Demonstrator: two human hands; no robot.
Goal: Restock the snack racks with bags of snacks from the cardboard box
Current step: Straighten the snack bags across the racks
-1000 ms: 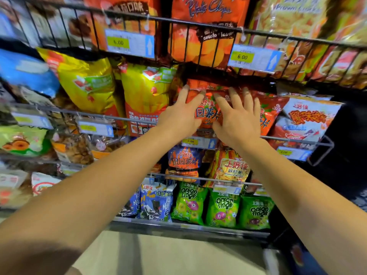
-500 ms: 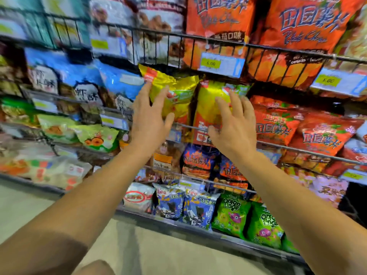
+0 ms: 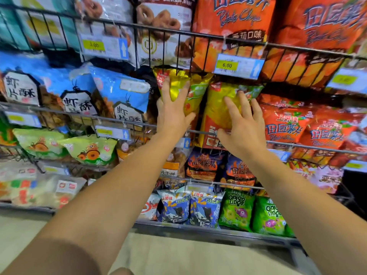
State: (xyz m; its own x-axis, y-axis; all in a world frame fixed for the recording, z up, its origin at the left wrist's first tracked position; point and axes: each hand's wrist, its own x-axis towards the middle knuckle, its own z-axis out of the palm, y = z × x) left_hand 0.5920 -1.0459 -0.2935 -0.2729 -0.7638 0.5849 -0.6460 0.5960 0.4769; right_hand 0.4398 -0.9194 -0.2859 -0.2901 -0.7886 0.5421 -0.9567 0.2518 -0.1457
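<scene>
- Head view, what has changed: a second ago both hands lay on the orange-red potato chip bags [image 3: 286,124]; the view and the arms have since swung left, and the hands now rest on the two yellow bags next along the same wire rack [image 3: 139,126].
- The left hand [image 3: 171,114] lies flat on the left yellow snack bag [image 3: 195,90], fingers straight and spread, pressing rather than gripping. The right hand [image 3: 241,126] lies the same way on the right yellow snack bag [image 3: 220,108], fingers splayed, thumb down by the rack's front wire. Neither hand holds a bag.
- What it means, as I judge it: this is tidying and pushing back stock already shelved, row by row, not loading new bags. The cardboard box is nowhere in view, so fresh stock has yet to be fetched.
- Surface: tiered wire baskets with yellow price tags [image 3: 227,65] clipped to the front wires. Above hang large orange potato chip bags [image 3: 236,22] and ring-biscuit bags [image 3: 164,26]; left of the hands, blue prawn cracker bags [image 3: 121,92]; lower down, green onion rings bags [image 3: 237,207].
- Room: a pale floor [image 3: 178,255] runs beneath the bottom shelf; little else of the shop shows, and the left edge is blurred.
</scene>
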